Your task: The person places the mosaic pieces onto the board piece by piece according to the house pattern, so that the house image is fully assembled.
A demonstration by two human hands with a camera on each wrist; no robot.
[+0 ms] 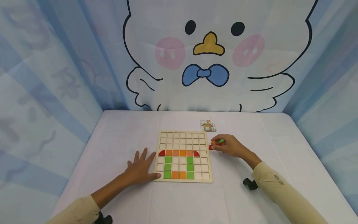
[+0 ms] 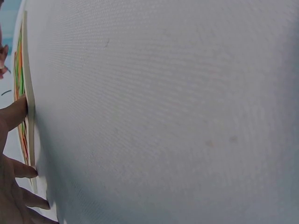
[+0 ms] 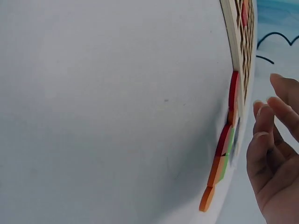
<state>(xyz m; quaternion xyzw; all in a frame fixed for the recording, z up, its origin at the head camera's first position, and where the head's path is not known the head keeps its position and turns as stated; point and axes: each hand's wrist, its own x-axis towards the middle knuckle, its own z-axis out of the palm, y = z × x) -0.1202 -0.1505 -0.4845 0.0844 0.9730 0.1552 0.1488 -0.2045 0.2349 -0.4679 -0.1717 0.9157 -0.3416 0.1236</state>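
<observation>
A square wooden grid board (image 1: 183,132) lies on the table with red, orange and green pieces set in its cells. My left hand (image 1: 139,168) rests at its lower left, fingers spread, the thumb on the corner and fingertips along the left edge. My right hand (image 1: 230,146) is just right of the board, over loose pieces. In the right wrist view its fingers are loosely bent, with no piece visible between them. Beside it, a red piece (image 3: 233,91), a green piece (image 3: 224,163) and an orange piece (image 3: 207,199) lie in a row; the hand partly hides them in the head view.
A small pattern card (image 1: 208,125) with a coloured grid figure lies behind the board's right corner. The white tabletop (image 1: 126,130) meets a patterned curtain (image 1: 173,93) at the back. Black wrist devices (image 1: 250,184) show beside both sleeves.
</observation>
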